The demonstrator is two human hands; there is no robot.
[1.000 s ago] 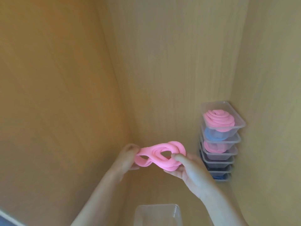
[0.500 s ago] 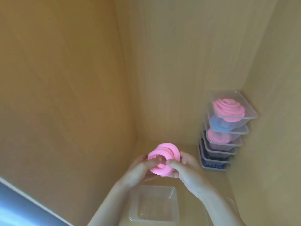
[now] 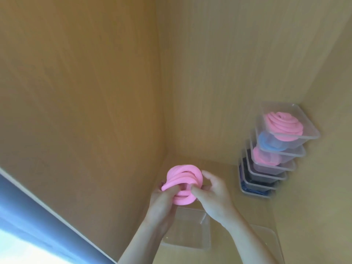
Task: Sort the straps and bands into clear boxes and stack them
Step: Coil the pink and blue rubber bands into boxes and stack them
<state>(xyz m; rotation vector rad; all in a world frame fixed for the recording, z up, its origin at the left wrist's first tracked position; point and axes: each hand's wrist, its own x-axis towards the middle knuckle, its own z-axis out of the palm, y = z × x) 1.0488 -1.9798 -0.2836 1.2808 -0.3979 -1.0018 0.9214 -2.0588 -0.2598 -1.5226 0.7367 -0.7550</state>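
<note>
The pink band is wound into a loose coil and held in the air between both hands, just above and behind the empty clear box that stands on the wooden shelf in front of the person. The left hand has its fingers curled round the coil's left and lower side. The right hand pinches the right side with a fingertip pressed in toward the middle, so each grip is closed on the band and neither is free. The step in hand looks like finishing the coil and setting it into the box below. To do it well, hold the coil tight from both sides as it goes down, since a springy band of this kind will likely unwind once one grip slackens. The outer end, which seems to lie by the left hand, is best tucked under or pressed against a wall of the box. Lower the coil flat, spiral face up, as the pink coil sits in the top box of the stack of clear boxes in the back right corner. Press it below the rim so that another box can sit level on it. Only then let go, one hand after the other. A second clear piece lies to the right of the empty box; whether it is a box or a lid cannot be told.
</note>
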